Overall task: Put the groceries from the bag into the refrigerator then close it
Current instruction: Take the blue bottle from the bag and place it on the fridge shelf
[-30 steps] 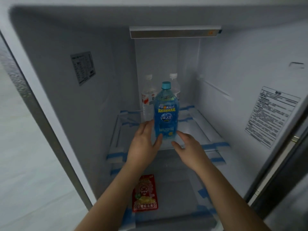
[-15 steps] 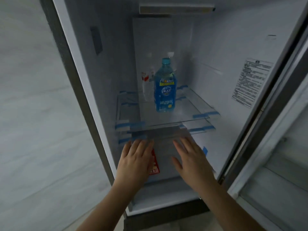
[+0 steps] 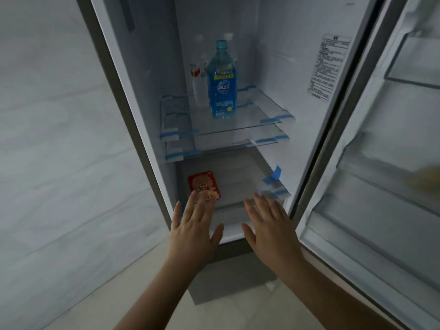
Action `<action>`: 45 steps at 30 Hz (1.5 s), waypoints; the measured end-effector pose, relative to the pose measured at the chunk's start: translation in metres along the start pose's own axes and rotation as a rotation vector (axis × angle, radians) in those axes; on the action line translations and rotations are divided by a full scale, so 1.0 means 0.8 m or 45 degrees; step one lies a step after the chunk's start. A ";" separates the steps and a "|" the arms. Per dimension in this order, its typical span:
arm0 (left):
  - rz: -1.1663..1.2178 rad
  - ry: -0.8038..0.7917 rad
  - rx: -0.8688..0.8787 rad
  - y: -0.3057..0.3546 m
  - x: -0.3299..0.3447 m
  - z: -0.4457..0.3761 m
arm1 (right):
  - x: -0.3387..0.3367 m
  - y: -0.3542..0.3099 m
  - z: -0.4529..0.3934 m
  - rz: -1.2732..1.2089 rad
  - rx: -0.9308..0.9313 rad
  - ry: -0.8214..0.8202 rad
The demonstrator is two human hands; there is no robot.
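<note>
The refrigerator (image 3: 152,96) stands open in front of me. A blue drink bottle (image 3: 222,84) stands upright on the top glass shelf (image 3: 257,115), with two clear water bottles (image 3: 198,77) behind it. A red snack packet (image 3: 204,185) lies flat on the lower compartment floor. My left hand (image 3: 194,229) and my right hand (image 3: 267,225) hover side by side in front of the fridge's bottom edge, palms down, fingers spread, holding nothing. The left fingertips overlap the packet's lower edge in view. No grocery bag is in view.
The open fridge door (image 3: 381,186) with its inner racks fills the right side. A pale wall (image 3: 52,139) runs along the left of the fridge. Light floor tiles (image 3: 100,301) lie below. A second glass shelf (image 3: 238,144) sits just under the top one.
Both hands let go of the blue bottle on the top shelf and drew back out of the fridge, down toward me. The view pulled back, showing the door and floor.
</note>
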State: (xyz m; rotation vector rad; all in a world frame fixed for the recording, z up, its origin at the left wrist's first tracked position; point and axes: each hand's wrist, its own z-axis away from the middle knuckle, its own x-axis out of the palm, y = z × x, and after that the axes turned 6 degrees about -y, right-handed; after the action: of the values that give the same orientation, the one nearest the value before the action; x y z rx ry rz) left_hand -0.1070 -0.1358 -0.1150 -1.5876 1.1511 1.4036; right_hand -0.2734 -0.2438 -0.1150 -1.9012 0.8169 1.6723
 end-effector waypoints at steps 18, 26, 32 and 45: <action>-0.121 -0.114 -0.065 0.173 0.024 0.178 | 0.023 0.079 0.176 -0.184 -0.128 -0.046; -0.078 -0.060 -0.139 0.162 0.013 0.222 | 0.021 0.069 0.235 -0.172 -0.120 -0.064; 0.016 -0.065 -0.105 0.164 0.019 0.259 | 0.022 0.060 0.279 -0.104 -0.078 -0.102; 0.074 -0.149 0.144 0.254 0.042 0.261 | 0.022 0.138 0.345 -0.011 0.136 -0.169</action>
State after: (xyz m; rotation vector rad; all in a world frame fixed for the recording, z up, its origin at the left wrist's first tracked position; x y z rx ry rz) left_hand -0.3700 -0.0186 -0.1713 -1.3851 1.1937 1.4235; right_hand -0.5444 -0.1325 -0.1673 -1.7004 0.8265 1.6947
